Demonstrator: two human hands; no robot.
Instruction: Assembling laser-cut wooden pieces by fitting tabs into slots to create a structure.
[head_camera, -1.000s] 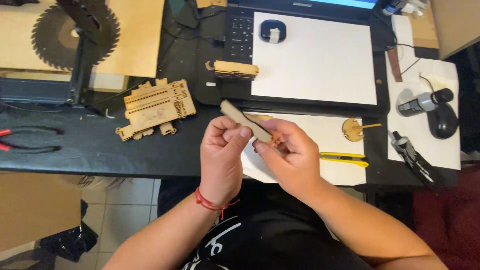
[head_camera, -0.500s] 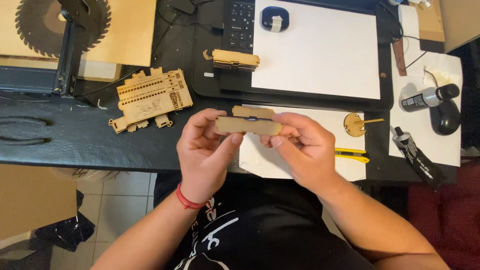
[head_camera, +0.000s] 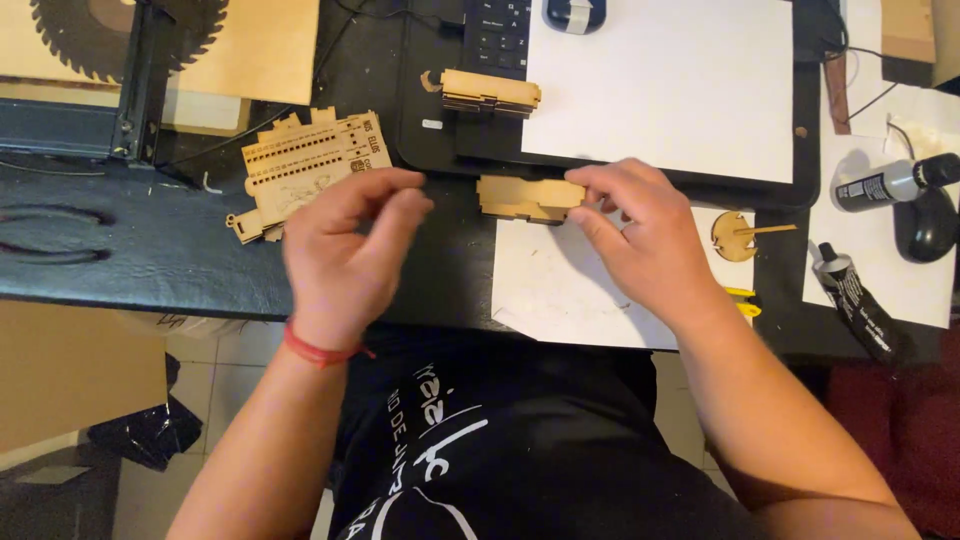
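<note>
Fingertips of my right hand pinch the flat, pale laser-cut plywood block at its right end; my left hand, blurred, half-curled, holds nothing.

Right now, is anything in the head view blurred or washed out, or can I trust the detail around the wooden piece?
Head view: the left hand is smeared by motion blur, its fingers soft; the right hand and the wooden piece it pinches are fairly sharp; the white sheet is bright but not blown out; the black desk reads dark, with little detail.
</note>
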